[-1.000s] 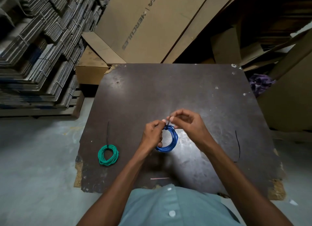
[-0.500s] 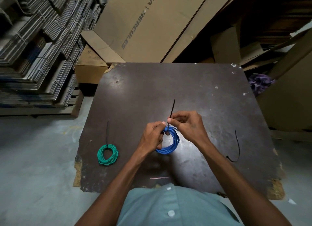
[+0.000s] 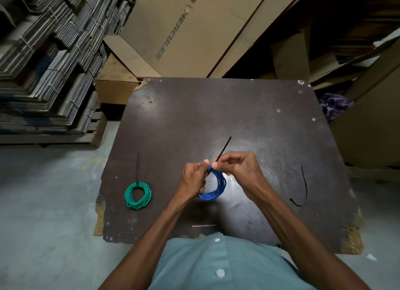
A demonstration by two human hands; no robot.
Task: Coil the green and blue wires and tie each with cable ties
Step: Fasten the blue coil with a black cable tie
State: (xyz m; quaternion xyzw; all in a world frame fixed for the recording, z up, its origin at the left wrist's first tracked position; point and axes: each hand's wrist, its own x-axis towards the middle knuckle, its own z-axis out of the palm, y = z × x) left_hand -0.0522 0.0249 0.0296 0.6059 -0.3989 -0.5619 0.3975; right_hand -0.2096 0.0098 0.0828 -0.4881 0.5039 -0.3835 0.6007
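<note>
A coiled blue wire (image 3: pixel 217 190) hangs above the dark table (image 3: pixel 216 116), held at its top by both hands. My left hand (image 3: pixel 193 178) grips the coil's left side. My right hand (image 3: pixel 236 166) pinches a black cable tie (image 3: pixel 224 146) where it wraps the coil; the tie's tail sticks up and away from me. The green wire coil (image 3: pixel 137 194) lies on the table to the left, with a black tie (image 3: pixel 137 167) around its top and the tail pointing away. A loose black cable tie (image 3: pixel 303 188) lies curved on the table to the right.
Stacks of flattened cardboard (image 3: pixel 43 62) rise at the left, and large cardboard sheets (image 3: pixel 190 29) lean behind the table. A purple cloth (image 3: pixel 334 105) sits off the right edge. A thin metal rod (image 3: pixel 203 225) lies near the table's front edge. The table corners are chipped.
The cable tie's tail has come out longer above my right hand's fingers, and the loop around the blue coil has drawn tighter. The green coil has not moved.
</note>
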